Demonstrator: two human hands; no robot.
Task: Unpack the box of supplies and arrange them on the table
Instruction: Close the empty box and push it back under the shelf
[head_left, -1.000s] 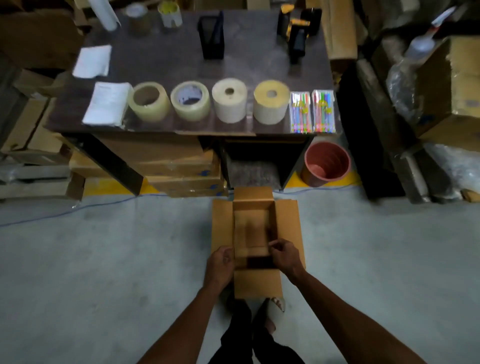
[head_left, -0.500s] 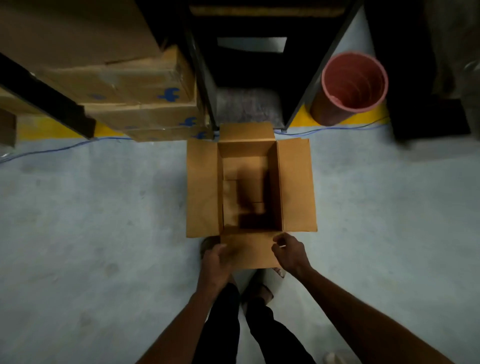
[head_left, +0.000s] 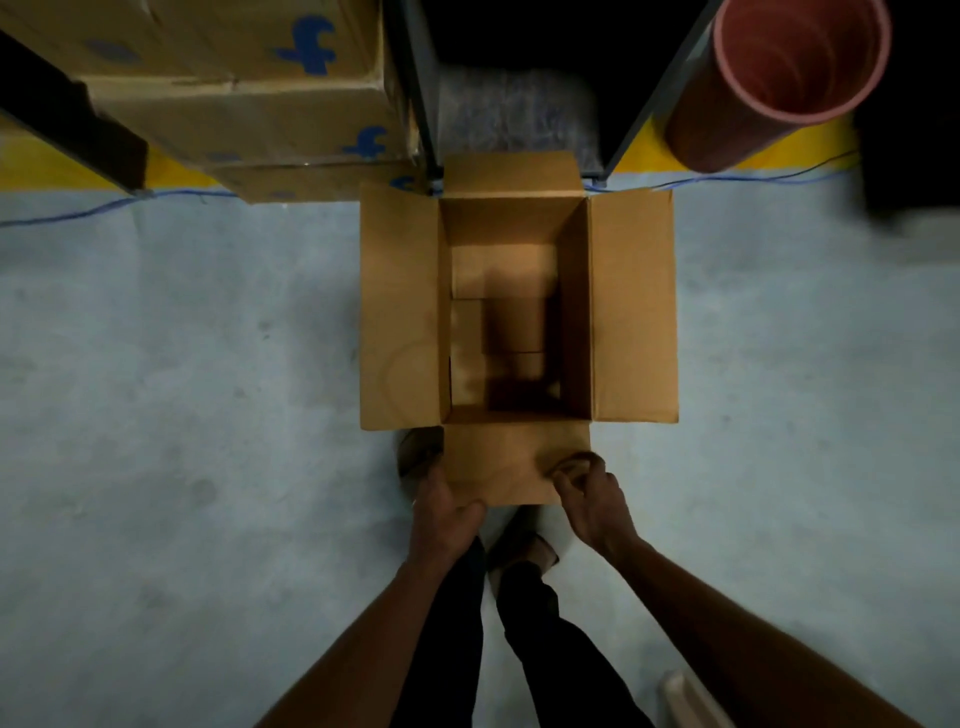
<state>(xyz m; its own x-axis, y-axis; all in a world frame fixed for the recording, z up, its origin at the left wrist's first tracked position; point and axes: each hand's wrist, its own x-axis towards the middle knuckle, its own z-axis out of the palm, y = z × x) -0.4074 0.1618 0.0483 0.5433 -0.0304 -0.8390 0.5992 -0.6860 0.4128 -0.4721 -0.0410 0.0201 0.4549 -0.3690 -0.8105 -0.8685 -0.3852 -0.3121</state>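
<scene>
An open brown cardboard box (head_left: 400, 312) stands on the grey floor with all its flaps folded outward. Inside I see only its bottom flaps and shadow. My left hand (head_left: 441, 512) grips the near flap at its left corner, thumb on top. My right hand (head_left: 589, 496) grips the same flap at its right corner, fingers curled over the edge. The table top and the supplies are out of view.
Stacked cardboard boxes (head_left: 249, 104) with blue marks sit under the table at the upper left. A pinkish-red bucket (head_left: 774, 88) stands at the upper right. Dark table legs (head_left: 415, 93) flank the far side of the box. My feet are just below it.
My head has tilted down and moved closer, so the table top left the view. Both hands slid from the box's near rim to the near flap's outer corners.
</scene>
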